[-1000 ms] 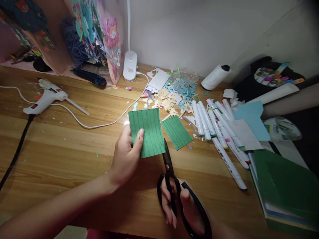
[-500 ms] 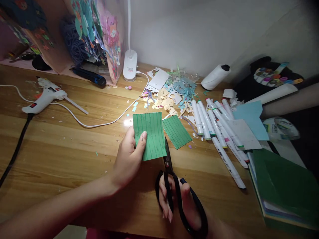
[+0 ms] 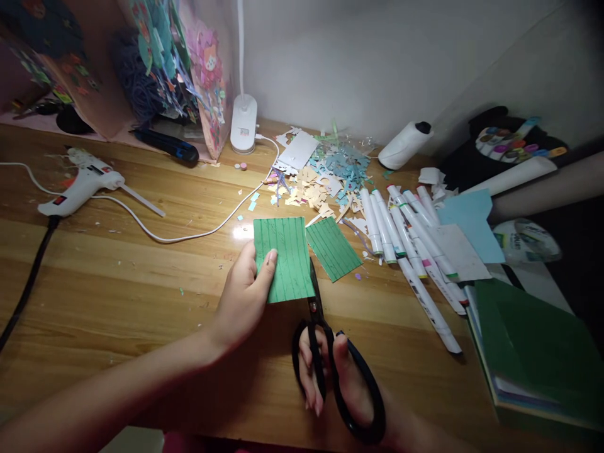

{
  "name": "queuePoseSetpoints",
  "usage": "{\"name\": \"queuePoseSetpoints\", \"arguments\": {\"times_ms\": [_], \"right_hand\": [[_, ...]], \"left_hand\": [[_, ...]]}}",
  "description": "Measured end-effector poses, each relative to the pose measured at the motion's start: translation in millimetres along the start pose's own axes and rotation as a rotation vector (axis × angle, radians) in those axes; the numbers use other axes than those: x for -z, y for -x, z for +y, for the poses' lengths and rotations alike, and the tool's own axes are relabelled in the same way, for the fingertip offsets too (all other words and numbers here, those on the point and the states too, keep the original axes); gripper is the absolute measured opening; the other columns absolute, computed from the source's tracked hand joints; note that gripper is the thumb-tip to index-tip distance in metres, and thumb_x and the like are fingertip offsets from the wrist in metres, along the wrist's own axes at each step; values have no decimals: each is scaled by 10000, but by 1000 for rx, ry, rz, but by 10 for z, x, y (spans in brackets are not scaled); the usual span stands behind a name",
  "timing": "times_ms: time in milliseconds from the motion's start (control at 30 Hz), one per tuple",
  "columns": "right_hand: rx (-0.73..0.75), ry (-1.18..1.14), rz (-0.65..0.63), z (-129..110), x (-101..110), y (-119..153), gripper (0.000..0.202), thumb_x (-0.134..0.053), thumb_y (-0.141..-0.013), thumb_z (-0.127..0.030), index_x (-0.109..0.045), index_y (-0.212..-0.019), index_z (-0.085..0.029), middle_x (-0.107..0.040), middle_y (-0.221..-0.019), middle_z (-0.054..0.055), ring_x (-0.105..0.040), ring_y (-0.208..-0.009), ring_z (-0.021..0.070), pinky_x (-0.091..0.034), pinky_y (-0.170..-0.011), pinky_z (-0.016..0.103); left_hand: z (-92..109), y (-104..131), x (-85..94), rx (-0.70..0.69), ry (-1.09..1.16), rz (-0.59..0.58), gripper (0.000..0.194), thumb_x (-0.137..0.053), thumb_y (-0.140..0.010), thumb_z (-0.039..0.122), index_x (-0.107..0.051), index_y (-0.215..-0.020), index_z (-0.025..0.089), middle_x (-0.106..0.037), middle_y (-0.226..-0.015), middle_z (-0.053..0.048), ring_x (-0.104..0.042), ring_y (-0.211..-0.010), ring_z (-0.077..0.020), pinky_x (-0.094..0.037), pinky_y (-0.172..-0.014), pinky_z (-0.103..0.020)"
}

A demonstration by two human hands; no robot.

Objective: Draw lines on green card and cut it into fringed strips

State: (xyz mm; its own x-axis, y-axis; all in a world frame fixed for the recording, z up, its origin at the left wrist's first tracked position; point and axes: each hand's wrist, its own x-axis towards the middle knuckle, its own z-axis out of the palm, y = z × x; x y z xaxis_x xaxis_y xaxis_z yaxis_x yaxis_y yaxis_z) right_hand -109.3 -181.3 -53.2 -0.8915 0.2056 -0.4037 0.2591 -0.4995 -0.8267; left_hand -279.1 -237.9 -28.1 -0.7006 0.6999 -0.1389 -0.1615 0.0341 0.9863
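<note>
A green paper piece (image 3: 287,267) with dark lines is pinched between the thumb and fingers of my left hand (image 3: 245,296). Black scissors (image 3: 313,308) are in my right hand (image 3: 330,371), with its fingers through the handle loops. Their blades point away from me, at the right edge of the held paper. How far the blades are apart is hard to tell. A second lined green piece (image 3: 334,249) lies on the wooden table (image 3: 155,296), just right of the held one.
Behind the hands lie paper scraps (image 3: 316,189) and a white lamp base (image 3: 244,123). Markers (image 3: 410,233) and green sheets (image 3: 533,352) are at the right. A glue gun (image 3: 80,182), its cable and a blue cutter (image 3: 165,146) are at the left.
The scissor handles have come slightly closer together, and my right hand has shifted a little left. The held paper has turned slightly. The whole view has moved a little.
</note>
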Motion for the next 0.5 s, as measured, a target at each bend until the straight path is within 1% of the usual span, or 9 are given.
{"name": "queuePoseSetpoints", "arguments": {"times_ms": [100, 300, 400, 500], "right_hand": [[-6, -49, 2, 17, 11, -11, 632, -229, -786, -779, -434, -750, -182, -481, -448, -43, -423, -366, 73, -361, -417, 180], [-21, 25, 75, 148, 45, -11, 596, -172, -832, -738, -392, -723, -195, -489, -409, -39, -384, -290, 64, -270, -328, 151], [1, 18, 73, 100, 4, -17, 618, -198, -805, -766, -406, -723, -190, -486, -406, -40, -385, -291, 63, -293, -341, 157], [0, -4, 65, 33, -24, -29, 654, -202, -782, -788, -431, -723, -179, -511, -433, -24, -423, -332, 72, -351, -396, 179]], "left_hand": [[-1, 14, -16, 28, 22, -36, 336, -468, -927, 354, -499, -1200, 161, -618, -1160, -75, -581, -1045, -217, -470, -853, -316], [-30, 9, -24, 48, 42, -26, 337, -470, -926, 354, -499, -1191, 148, -618, -1152, -85, -580, -1043, -224, -479, -836, -325], [-35, 29, -35, 67, 28, -16, 340, -475, -919, 366, -508, -1177, 148, -622, -1146, -91, -579, -1051, -239, -485, -827, -338], [-34, 68, -61, 86, 48, -31, 350, -475, -918, 365, -494, -1202, 161, -606, -1187, -90, -561, -1098, -242, -457, -908, -365]]}}
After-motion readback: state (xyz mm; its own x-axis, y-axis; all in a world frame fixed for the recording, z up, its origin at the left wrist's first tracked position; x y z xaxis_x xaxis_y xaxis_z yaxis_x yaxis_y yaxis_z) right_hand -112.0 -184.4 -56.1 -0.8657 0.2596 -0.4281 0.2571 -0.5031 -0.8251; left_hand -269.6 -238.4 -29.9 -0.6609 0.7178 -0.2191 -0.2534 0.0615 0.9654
